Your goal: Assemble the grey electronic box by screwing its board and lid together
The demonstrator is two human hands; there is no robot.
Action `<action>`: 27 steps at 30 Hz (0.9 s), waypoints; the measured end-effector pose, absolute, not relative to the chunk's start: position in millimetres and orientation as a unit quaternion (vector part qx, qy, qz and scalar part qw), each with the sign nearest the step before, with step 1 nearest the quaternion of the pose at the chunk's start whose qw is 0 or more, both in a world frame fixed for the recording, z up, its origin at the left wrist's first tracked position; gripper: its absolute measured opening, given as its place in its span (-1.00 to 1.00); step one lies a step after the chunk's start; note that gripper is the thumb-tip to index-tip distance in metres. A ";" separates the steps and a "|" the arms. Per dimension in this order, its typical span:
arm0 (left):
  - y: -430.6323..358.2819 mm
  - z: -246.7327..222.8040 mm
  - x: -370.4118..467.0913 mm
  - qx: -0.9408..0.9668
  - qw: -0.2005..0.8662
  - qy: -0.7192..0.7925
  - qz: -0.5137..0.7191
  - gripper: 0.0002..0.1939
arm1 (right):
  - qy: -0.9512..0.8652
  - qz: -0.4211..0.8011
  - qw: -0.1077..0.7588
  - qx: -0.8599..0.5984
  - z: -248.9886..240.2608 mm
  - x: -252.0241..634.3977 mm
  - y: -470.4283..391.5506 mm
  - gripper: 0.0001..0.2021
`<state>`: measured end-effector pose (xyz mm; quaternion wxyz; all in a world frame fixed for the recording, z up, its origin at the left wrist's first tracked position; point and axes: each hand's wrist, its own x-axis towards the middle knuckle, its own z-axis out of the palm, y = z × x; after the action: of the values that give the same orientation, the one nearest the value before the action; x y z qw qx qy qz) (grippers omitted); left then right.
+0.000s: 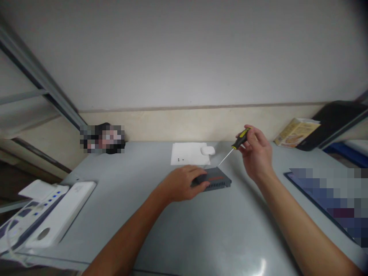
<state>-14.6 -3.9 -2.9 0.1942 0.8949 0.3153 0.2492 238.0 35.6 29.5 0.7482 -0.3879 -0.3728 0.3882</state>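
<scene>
My left hand grips the left side of a dark grey box-shaped device with a vented front edge and a reddish stripe on top. My right hand is closed round the handle of a black and yellow screwdriver. Its thin shaft slants down to the left, and the tip is at the far edge of the device; whether it touches cannot be made out. Behind the device lies a white sheet of paper with several tiny dark pieces, too small to name, and a small white rounded case.
On the grey table, a power strip and a flat white box lie at left. A yellow box leans by a black object at back right. A blurred blue-edged item lies at right. A wall closes the back.
</scene>
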 end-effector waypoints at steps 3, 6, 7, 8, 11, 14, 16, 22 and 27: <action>-2.7 -1.0 -14.8 0.889 0.180 0.349 0.237 -0.62 | -0.404 0.359 0.753 -0.375 35.3 238.6 31.4 -0.69; 0.3 -0.5 -16.2 0.860 0.191 0.402 0.249 -0.46 | -0.433 0.335 0.753 -0.365 40.7 237.1 27.2 -0.69; 1.4 -0.7 -16.9 0.848 0.210 0.411 0.260 -0.44 | -0.440 0.326 0.754 -0.363 42.0 236.3 26.1 -0.69; 2.4 -0.9 -17.5 0.836 0.232 0.414 0.274 -0.44 | -0.446 0.317 0.755 -0.361 42.9 235.6 25.3 -0.70; 3.4 -0.9 -18.9 0.819 0.282 0.396 0.304 -0.57 | -0.453 0.290 0.763 -0.359 43.5 234.4 24.4 -0.71; 1.4 -0.6 -19.0 0.824 0.285 0.382 0.306 -0.60 | -0.457 0.267 0.764 -0.369 41.5 235.4 25.5 -0.71; -0.6 -0.6 -18.5 0.833 0.270 0.376 0.302 -0.52 | -0.461 0.259 0.761 -0.376 39.7 236.7 26.7 -0.70; -3.8 1.7 -16.1 0.865 0.235 0.343 0.282 -0.50 | -0.475 0.250 0.753 -0.381 37.4 237.9 27.1 -0.68; -3.7 1.3 -15.2 0.877 0.226 0.327 0.269 -0.53 | -0.491 0.236 0.749 -0.376 40.0 235.8 23.8 -0.67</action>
<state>-15.2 -3.7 1.3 0.2260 0.8772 0.3268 0.2694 235.8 23.8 40.0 0.7493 -0.3763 -0.4913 0.2356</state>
